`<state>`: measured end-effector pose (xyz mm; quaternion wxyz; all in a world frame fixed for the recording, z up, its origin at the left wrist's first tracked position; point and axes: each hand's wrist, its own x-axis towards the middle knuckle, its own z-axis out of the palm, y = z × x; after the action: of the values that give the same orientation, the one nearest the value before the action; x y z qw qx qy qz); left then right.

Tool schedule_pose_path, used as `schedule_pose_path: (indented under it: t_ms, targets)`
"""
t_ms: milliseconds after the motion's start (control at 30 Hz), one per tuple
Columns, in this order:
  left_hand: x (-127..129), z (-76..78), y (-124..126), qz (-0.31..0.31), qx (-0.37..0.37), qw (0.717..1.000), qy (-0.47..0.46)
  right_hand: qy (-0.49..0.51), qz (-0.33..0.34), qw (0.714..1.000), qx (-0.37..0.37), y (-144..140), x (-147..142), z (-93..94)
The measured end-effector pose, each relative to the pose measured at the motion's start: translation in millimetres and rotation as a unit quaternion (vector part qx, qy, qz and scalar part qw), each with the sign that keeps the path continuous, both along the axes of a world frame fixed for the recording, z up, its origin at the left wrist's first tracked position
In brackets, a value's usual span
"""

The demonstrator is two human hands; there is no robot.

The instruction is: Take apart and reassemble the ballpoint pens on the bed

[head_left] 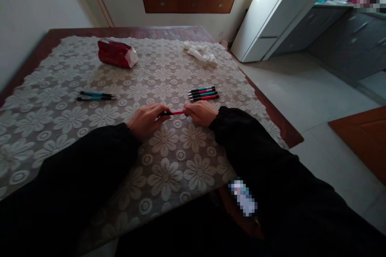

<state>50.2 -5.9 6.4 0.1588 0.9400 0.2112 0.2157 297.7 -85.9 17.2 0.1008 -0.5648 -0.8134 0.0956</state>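
Red-and-black plastic pen (174, 113) gripped at both ends: left hand (145, 120) closed on black end, right hand (200, 112) on red; four-pen cluster (203, 93) at 1 o'clock.

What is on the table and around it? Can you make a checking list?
Surface: wooden table under a cream floral lace cloth.
Job's things: red and black pen held at both ends; four pens in a group beyond it.
Clutter: two blue and black pens, red tissue pack, crumpled white tissue.
Grippers: left hand and right hand both grip the pen.
Cables: nothing seen.
Surroundings: wooden window shelf, white cabinet, tiled floor.
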Motion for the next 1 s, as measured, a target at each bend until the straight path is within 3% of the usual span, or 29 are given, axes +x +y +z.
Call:
schedule_pose_path:
  t_ms: [200,333,500,667,833,1000]
  targets:
    - [0,4.9,-4,0.016,0.052,0.998,0.039,-0.017,0.001,1.0,0.019,-2,-7,-5.1]
    - [1,3.7,-4,0.04,0.04,0.996,0.065,-0.027,0.006,0.998,0.054,-3,-7,-3.5]
    - [3,5.5,-5,0.041,0.031,0.999,-0.001,-0.005,-0.001,0.997,0.071,-2,-3,-6.8]
    - [2,8.0,-5,0.055,0.028,0.998,0.023,0.008,0.049,0.993,0.108,4,-2,-12.7]
    - [1,4.6,-3,0.09,0.011,0.996,-0.021,-0.016,0.032,0.992,0.12,12,-12,-3.8]
    - [1,3.7,-1,0.086,0.013,0.996,0.034,-0.002,0.072,0.984,0.165,20,-17,-4.2]
